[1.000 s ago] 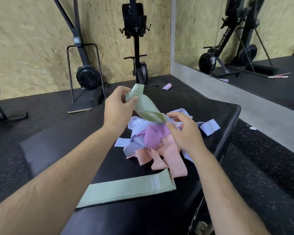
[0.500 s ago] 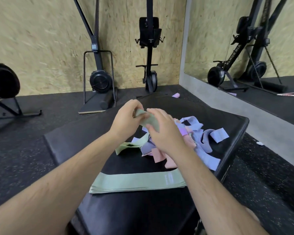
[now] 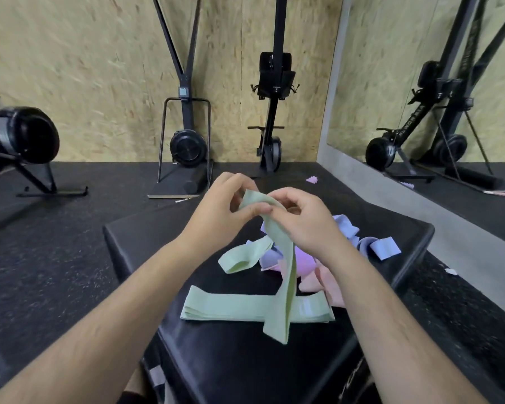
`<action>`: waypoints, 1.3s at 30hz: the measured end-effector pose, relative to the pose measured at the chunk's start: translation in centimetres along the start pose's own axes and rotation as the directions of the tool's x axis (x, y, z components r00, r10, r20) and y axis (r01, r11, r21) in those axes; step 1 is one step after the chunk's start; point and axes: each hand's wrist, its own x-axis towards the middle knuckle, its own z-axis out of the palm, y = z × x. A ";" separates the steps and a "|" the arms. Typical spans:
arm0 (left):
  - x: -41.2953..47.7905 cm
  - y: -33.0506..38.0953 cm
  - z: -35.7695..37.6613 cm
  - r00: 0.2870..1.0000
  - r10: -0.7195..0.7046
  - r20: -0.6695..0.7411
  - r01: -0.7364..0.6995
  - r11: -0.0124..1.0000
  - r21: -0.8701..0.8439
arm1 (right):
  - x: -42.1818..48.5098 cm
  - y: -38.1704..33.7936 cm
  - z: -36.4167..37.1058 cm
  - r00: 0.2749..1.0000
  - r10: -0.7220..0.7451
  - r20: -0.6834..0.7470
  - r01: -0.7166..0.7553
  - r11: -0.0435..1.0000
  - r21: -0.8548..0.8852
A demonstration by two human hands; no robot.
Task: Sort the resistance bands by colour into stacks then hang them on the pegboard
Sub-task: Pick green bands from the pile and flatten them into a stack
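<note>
Through the head camera I look down at both hands raised over the black padded table (image 3: 146,237). The left hand (image 3: 216,217) and the right hand (image 3: 301,223) meet at the top of one green band (image 3: 285,275). The fingers (image 3: 255,210) of each hand are curled and pinch its upper end, the two grips just beside each other. The band hangs from that pinch with its long axis close to vertical, and I cannot tell whether its lower end touches the green stack (image 3: 231,307) or only dangles in front of it. That stack lies flat on the near part of the table, long axis running left to right, so it sits below the fingers and toward me, and the hanging band crosses it at about a right angle. I judge the band must turn a quarter and lie lengthwise; both hands are about equally near. A looped green band (image 3: 239,258) lies beside the mixed pile (image 3: 362,246) of lilac, blue and pink bands. I see no pegboard
</note>
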 end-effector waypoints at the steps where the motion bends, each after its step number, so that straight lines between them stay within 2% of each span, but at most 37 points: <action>1: -1.3 0.0 0.4 1.000 -0.026 -0.005 0.026 0.999 -0.019 | -0.9 0.3 0.2 1.000 0.005 0.017 -0.005 1.000 -0.004; 7: -9.4 -0.2 4.5 0.956 -0.277 -0.098 0.248 0.939 -0.239 | -7.8 4.5 2.7 0.999 -0.004 -0.042 0.000 0.995 -0.102; 9: -11.9 -0.5 5.9 0.937 -0.343 -0.071 0.298 0.887 -0.353 | -10.0 6.2 3.5 0.998 -0.020 -0.053 0.014 0.993 -0.116; 11: -14.1 -0.9 7.0 0.923 -0.382 -0.034 0.320 0.816 -0.481 | -11.8 7.3 4.1 0.999 -0.019 -0.038 0.014 0.990 -0.139; 14: -16.2 -1.5 7.7 0.889 -0.454 -0.065 0.350 0.764 -0.541 | -13.5 8.4 4.6 0.997 -0.002 0.072 0.016 0.982 -0.191; 17: -16.9 -2.1 7.7 0.864 -0.500 -0.064 0.375 0.722 -0.581 | -13.8 8.5 5.1 0.984 0.091 0.153 -0.083 0.995 -0.059; 20: -16.9 -2.5 7.5 0.850 -0.525 -0.036 0.391 0.675 -0.626 | -12.9 8.3 6.0 0.970 0.232 0.068 -0.239 0.964 0.118; 22: -16.9 -2.7 7.3 0.856 -0.516 -0.034 0.372 0.661 -0.652 | -12.3 8.6 6.5 0.963 0.269 0.036 -0.271 0.956 0.109; 25: -16.9 -2.8 6.9 0.867 -0.498 -0.028 0.354 0.654 -0.669 | -11.8 8.9 6.9 0.967 0.250 0.051 -0.252 0.966 0.056; 29: -16.8 -3.6 5.9 0.850 -0.522 -0.066 0.382 0.699 -0.605 | -11.8 8.9 7.0 0.970 0.213 0.116 -0.218 0.975 0.031; 34: -16.3 -4.0 4.5 0.875 -0.484 -0.010 0.435 0.795 -0.422 | -11.7 8.4 7.0 0.959 0.189 0.212 -0.200 0.979 0.033; 39: -16.5 -4.0 4.3 0.882 -0.467 0.055 0.448 0.798 -0.403 | -11.5 8.3 7.2 0.953 0.190 0.238 -0.206 0.978 0.044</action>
